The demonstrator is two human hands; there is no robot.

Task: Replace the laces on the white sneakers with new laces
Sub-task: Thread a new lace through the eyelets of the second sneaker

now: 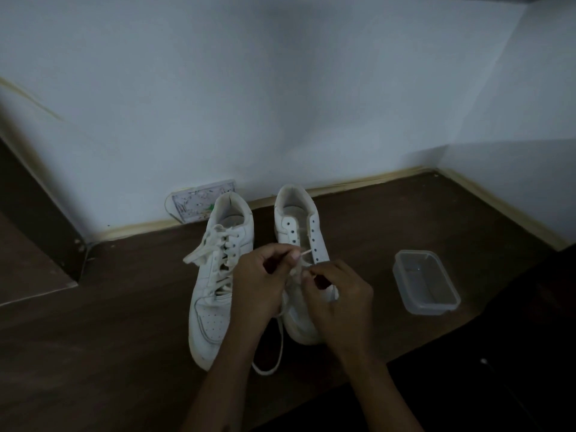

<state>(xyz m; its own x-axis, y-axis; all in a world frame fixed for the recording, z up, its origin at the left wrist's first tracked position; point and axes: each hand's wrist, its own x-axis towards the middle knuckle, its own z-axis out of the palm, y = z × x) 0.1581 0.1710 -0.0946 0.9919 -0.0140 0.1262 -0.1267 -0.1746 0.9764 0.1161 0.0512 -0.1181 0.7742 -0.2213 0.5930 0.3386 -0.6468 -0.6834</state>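
Observation:
Two white sneakers stand side by side on a dark wooden surface, toes toward me. The left sneaker (215,275) is laced, with loose lace ends lying off to its left. The right sneaker (297,226) shows bare upper eyelets. My left hand (258,285) pinches a white lace tip (305,252) over the right sneaker's eyelets. My right hand (339,294) pinches the lace just below, over the shoe's middle. A loop of white lace (271,353) hangs down between the shoes toward me. Both hands cover the right sneaker's lower eyelets.
A clear plastic container (425,282) sits open to the right of the shoes. A white wall with a pale baseboard (343,185) runs behind, with a patterned flat item (199,201) leaning against it. A lower step lies at the left (31,269).

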